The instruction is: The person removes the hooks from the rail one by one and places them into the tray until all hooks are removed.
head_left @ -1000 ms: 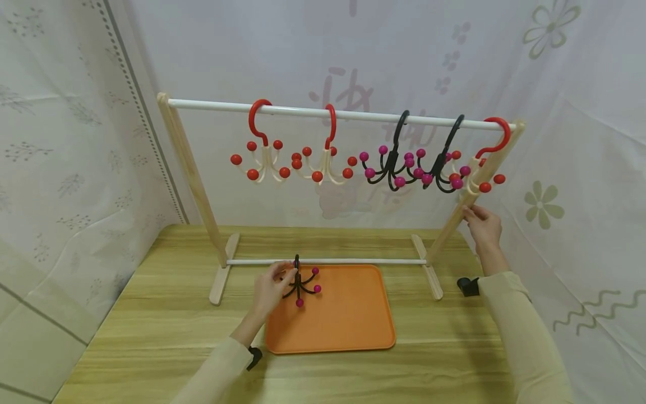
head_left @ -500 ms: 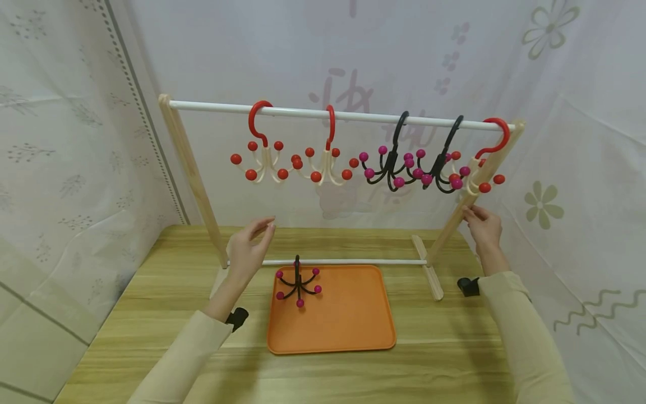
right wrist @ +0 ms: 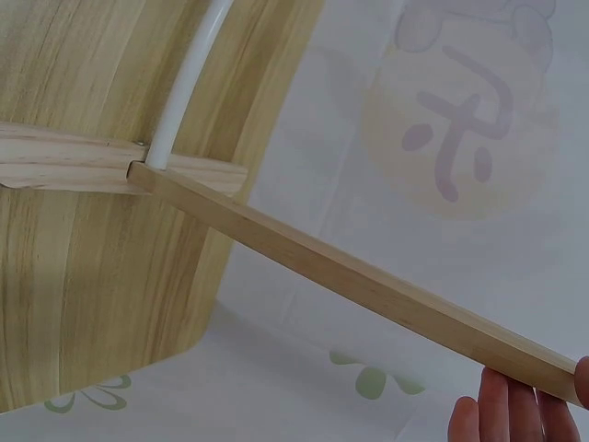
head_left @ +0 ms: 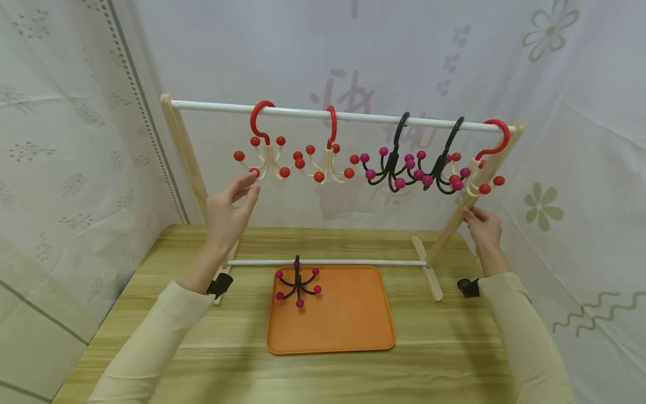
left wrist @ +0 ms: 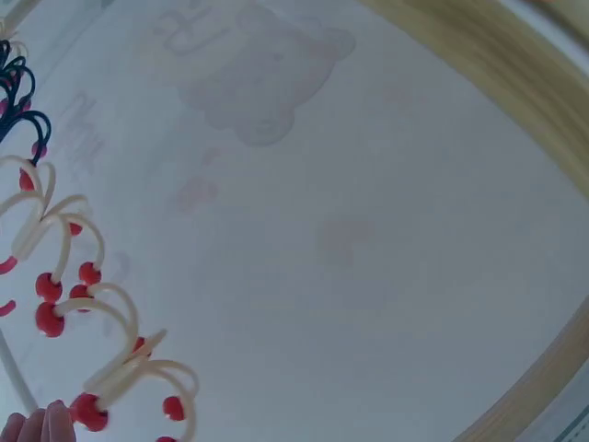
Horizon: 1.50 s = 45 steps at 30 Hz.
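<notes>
Hanging upright near the left end of the white rail (head_left: 212, 106), the leftmost red-hooked hanger (head_left: 268, 157) is set just up and right of the nearer left hand (head_left: 227, 216), whose thumb and fingers are parted, unclenched. The right post (head_left: 448, 230) is gripped by the right hand (head_left: 484, 227). Contact with the hanger's front-left ball (head_left: 254, 171) cannot be confirmed; the left thumb is cut off in the left wrist view.
</notes>
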Tool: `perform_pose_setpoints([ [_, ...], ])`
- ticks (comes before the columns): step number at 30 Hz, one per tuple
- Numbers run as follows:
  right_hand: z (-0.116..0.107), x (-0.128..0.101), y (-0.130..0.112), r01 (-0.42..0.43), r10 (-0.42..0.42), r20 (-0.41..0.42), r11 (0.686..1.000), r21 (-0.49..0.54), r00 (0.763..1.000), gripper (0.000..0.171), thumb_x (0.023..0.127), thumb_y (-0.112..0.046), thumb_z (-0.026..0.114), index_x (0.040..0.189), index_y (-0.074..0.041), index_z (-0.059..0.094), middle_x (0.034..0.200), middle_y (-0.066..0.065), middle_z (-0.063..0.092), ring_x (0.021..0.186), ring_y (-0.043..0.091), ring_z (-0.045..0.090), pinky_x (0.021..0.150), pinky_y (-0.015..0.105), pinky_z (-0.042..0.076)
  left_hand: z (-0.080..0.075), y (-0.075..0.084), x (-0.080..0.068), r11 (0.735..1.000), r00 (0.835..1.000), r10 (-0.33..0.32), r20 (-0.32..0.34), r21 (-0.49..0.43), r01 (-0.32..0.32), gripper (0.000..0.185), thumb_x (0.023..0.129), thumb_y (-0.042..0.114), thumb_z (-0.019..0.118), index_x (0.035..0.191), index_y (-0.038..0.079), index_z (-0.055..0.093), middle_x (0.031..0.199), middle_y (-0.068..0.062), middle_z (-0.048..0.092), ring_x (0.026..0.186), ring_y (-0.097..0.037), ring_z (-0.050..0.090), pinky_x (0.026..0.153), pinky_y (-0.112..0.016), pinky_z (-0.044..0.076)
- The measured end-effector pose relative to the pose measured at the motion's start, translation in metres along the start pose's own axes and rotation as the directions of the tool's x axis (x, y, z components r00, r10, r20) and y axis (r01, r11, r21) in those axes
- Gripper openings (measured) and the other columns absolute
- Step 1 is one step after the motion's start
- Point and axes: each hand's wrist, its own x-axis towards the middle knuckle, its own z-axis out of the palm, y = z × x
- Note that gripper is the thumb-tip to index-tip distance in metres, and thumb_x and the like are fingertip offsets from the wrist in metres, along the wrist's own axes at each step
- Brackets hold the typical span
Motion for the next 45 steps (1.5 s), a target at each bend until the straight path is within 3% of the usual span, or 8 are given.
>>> perform_pose_setpoints([
  [10,0.0,-0.002,0.0,-0.006,0.006,0.0,1.0,0.016,1.0,0.058,0.082,-0.041,0.056,0.126,-0.004,0.047,0.084,-0.016,0.054,0.082,0.001,0.053,0.077,0.023,0.038,-0.005,0.0,0.034,1.0,1.0,0.009,0.019,0.019,-0.009,0.026,0.084,0.006,0.058,0.106,-0.007,0.058,0.102,-0.016,0.061,0.092,-0.023,0.058,0.076,-0.028,0.045],
  [16,0.0,0.001,0.002,-0.002,0.002,-0.01,1.0,-0.009,1.0,0.055,0.084,-0.038,0.055,0.126,-0.004,0.047,0.082,-0.017,0.054,0.079,-0.002,0.052,0.08,0.025,0.038,-0.009,-0.001,0.055,0.993,0.997,-0.067,0.047,0.097,0.062,0.032,0.087,0.014,0.056,0.114,-0.003,0.055,0.111,-0.013,0.058,0.099,-0.019,0.056,0.078,-0.026,0.044],
  [21,0.001,0.006,0.005,0.0,-0.001,-0.014,1.0,-0.03,1.0,0.054,0.083,-0.04,0.055,0.126,-0.007,0.048,0.106,-0.003,0.06,0.09,0.005,0.055,0.081,0.026,0.039,-0.011,-0.001,0.068,0.978,0.985,-0.153,0.083,0.155,0.139,0.037,0.088,0.019,0.054,0.12,0.0,0.051,0.118,-0.011,0.054,0.104,-0.015,0.053,0.08,-0.027,0.043],
  [26,-0.003,0.048,0.042,0.064,-0.065,0.019,0.996,0.069,0.998,0.049,0.075,-0.041,0.066,0.115,-0.013,0.06,0.102,0.0,0.063,0.085,0.007,0.058,0.074,0.025,0.042,-0.01,-0.001,0.077,0.957,0.964,-0.237,0.117,0.197,0.211,0.04,0.089,0.024,0.052,0.123,0.003,0.049,0.12,-0.01,0.053,0.105,-0.016,0.052,0.082,-0.028,0.042],
  [32,-0.005,0.082,0.071,0.069,-0.07,0.009,0.997,0.044,0.998,0.052,0.072,-0.045,0.067,0.116,-0.017,0.059,0.105,0.0,0.062,0.09,0.011,0.059,0.079,0.032,0.042,-0.006,0.0,0.084,0.942,0.945,-0.292,0.146,0.216,0.258,0.04,0.09,0.025,0.05,0.125,0.005,0.048,0.116,-0.009,0.055,0.104,-0.017,0.052,0.084,-0.029,0.041],
  [34,-0.007,0.098,0.085,0.074,-0.078,0.028,0.988,0.133,0.997,0.045,0.073,-0.036,0.07,0.113,-0.016,0.062,0.1,0.0,0.063,0.086,0.011,0.06,0.074,0.027,0.044,-0.004,-0.001,0.086,0.942,0.946,-0.289,0.147,0.22,0.253,0.038,0.09,0.023,0.051,0.123,0.004,0.05,0.113,-0.01,0.058,0.102,-0.017,0.054,0.083,-0.028,0.041],
  [41,-0.008,0.117,0.103,0.078,-0.088,0.047,0.979,0.189,0.995,0.041,0.075,-0.032,0.07,0.112,-0.017,0.062,0.102,0.0,0.063,0.089,0.013,0.059,0.076,0.029,0.044,0.003,0.0,0.094,0.944,0.955,-0.269,0.124,0.231,0.236,0.029,0.089,0.018,0.054,0.112,0.001,0.059,0.102,-0.012,0.063,0.092,-0.019,0.059,0.08,-0.027,0.043],
  [45,-0.01,0.141,0.123,0.074,-0.094,0.062,0.96,0.269,0.994,0.031,0.075,-0.023,0.071,0.105,-0.015,0.066,0.093,0.0,0.065,0.082,0.011,0.061,0.066,0.022,0.045,0.005,0.001,0.097,0.944,0.959,-0.263,0.102,0.231,0.235,0.026,0.088,0.015,0.055,0.107,-0.001,0.061,0.097,-0.012,0.064,0.085,-0.018,0.061,0.074,-0.025,0.045],
])
